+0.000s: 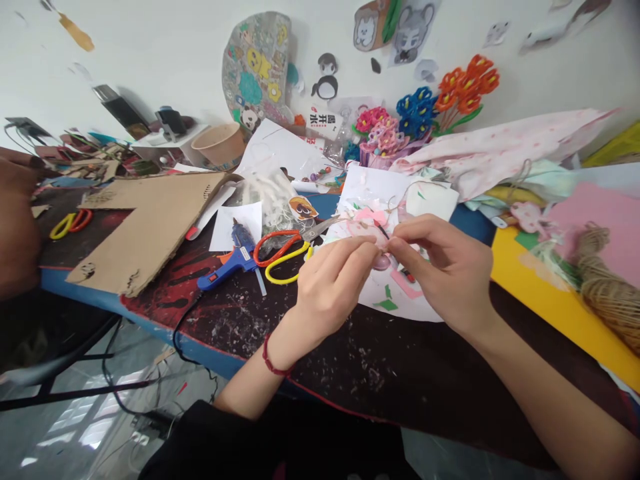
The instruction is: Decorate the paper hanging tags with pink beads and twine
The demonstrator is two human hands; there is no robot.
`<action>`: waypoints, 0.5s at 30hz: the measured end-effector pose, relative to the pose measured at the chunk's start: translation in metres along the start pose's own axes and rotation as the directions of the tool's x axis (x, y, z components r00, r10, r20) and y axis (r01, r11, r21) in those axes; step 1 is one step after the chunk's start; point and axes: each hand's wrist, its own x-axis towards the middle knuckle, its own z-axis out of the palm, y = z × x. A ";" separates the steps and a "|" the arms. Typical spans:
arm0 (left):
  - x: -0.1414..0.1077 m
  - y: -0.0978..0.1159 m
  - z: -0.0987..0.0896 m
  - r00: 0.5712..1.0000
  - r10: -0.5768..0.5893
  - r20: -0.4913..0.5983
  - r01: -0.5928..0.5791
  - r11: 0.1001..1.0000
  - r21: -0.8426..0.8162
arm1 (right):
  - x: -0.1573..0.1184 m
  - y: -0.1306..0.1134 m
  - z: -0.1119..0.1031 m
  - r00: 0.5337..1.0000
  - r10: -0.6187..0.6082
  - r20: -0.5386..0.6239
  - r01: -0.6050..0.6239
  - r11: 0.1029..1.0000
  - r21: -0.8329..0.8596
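Observation:
My left hand [336, 279], a dark red band at its wrist, has its fingers pinched together above a white sheet of paper [367, 297]. Close beside it, my right hand [440, 270] pinches thumb against forefinger, the tips nearly meeting those of the left. Whatever small thing lies between the fingertips is mostly hidden; a thin dark sliver and pale pink bits show around them. Green paper scraps [386, 305] lie on the sheet below. Just left of my left hand rest scissors [289, 269] with one red and one yellow handle.
A blue glue gun [231, 265] with a cord lies left of the scissors. Cut cardboard [155, 220] covers the table's left part. Twine [607, 287] sits on yellow card [530, 283] at right. Beaded flowers [417, 110] stand behind. Another person's arm [17, 223] shows far left.

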 end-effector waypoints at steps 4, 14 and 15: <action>0.000 0.000 0.000 1.000 -0.007 -0.015 0.007 1.000 -0.019 | 0.001 -0.001 -0.001 0.999 0.036 0.024 -0.037 0.998 0.052; -0.001 -0.002 0.000 0.994 -0.043 -0.103 0.044 0.999 0.002 | 0.008 0.002 -0.007 0.987 0.062 0.151 -0.097 0.965 0.242; -0.001 -0.002 0.000 0.993 -0.046 -0.105 0.047 0.999 0.009 | 0.008 0.003 -0.007 0.987 0.058 0.149 -0.093 0.967 0.238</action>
